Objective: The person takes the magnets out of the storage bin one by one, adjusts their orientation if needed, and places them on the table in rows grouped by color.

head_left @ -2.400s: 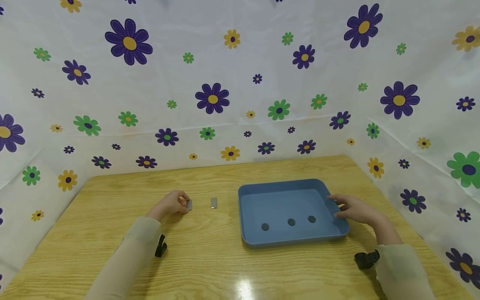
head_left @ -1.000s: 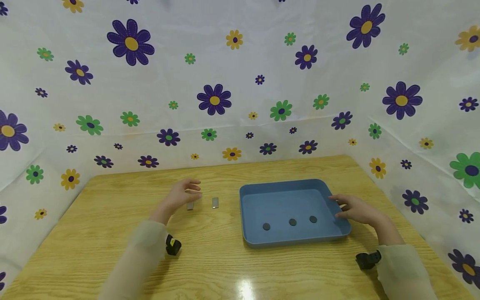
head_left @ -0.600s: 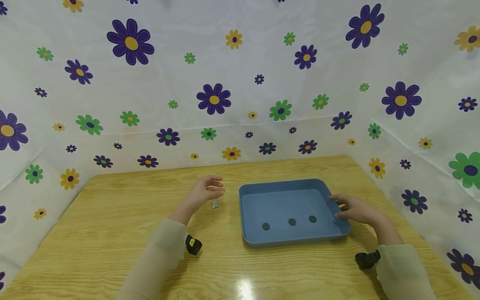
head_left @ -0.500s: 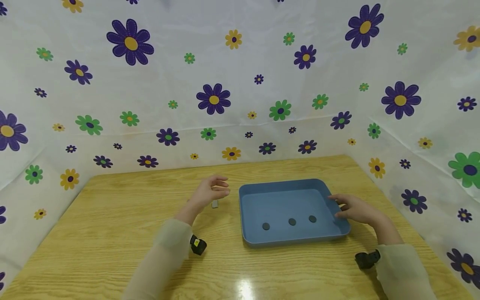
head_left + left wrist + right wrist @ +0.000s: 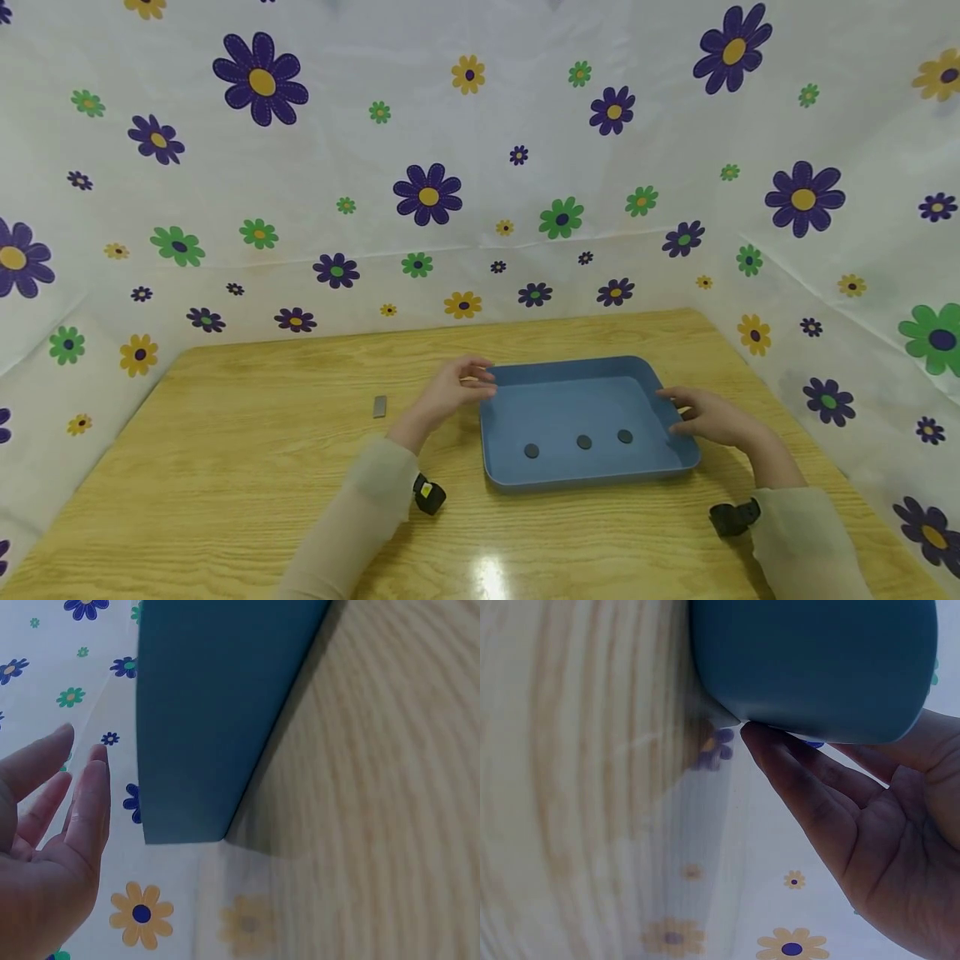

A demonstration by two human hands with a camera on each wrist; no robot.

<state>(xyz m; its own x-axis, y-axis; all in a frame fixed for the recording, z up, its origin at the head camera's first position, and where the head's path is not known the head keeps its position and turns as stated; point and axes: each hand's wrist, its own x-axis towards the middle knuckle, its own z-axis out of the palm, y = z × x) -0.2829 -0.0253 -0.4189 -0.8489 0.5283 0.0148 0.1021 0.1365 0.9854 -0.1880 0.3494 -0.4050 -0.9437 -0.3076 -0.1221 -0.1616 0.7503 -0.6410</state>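
The blue tray [image 5: 570, 404] sits between both sets of fingers. The left hand [image 5: 453, 388] has its fingers loosely bent and spread, just beside the tray's left end. The right hand [image 5: 708, 415] touches the right end with bent fingers; whether they pinch the wall cannot be told. Three dark discs [image 5: 584, 442] lie inside the tray, nearer the person than either set of fingers. A grey rectangular piece [image 5: 380, 407] lies on the bench [image 5: 262, 467] left of the left fingers.
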